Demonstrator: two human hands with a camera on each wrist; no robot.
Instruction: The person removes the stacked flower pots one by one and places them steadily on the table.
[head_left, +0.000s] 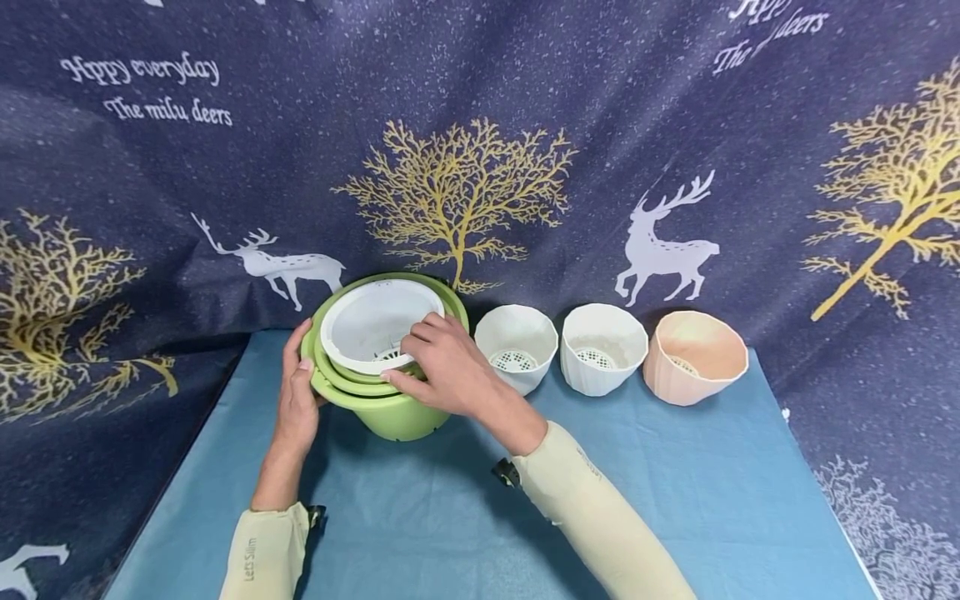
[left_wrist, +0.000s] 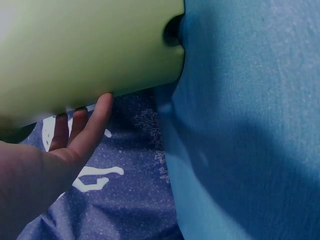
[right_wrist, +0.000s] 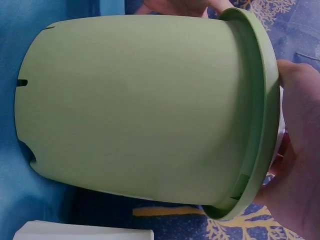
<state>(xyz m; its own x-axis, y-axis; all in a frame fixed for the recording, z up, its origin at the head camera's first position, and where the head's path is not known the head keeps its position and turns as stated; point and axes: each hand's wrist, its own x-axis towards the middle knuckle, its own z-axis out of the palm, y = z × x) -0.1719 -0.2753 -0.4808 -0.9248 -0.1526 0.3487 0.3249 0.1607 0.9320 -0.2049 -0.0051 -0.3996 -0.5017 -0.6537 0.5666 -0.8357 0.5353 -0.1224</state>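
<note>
A large green flowerpot [head_left: 401,419] stands at the table's back left with a second green rim nested inside it. On top, a white flowerpot [head_left: 366,321] with a slotted bottom sits tilted in the nest. My left hand [head_left: 297,396] holds the outer green pot by its left rim, thumb on the rim. In the left wrist view, the fingers [left_wrist: 97,120] of that hand lie along the pot's outer wall. My right hand [head_left: 459,367] grips the white pot's near right rim, its fingers inside and thumb at the front. The right wrist view shows the green pot's side wall [right_wrist: 135,110].
Right of the nest stand a white faceted pot [head_left: 540,371], another white faceted pot [head_left: 585,379] and a peach faceted pot [head_left: 660,375], all with perforated bottoms. A blue cloth [head_left: 420,525] covers the table. Behind hangs a dark blue curtain [head_left: 510,75] with deer and trees.
</note>
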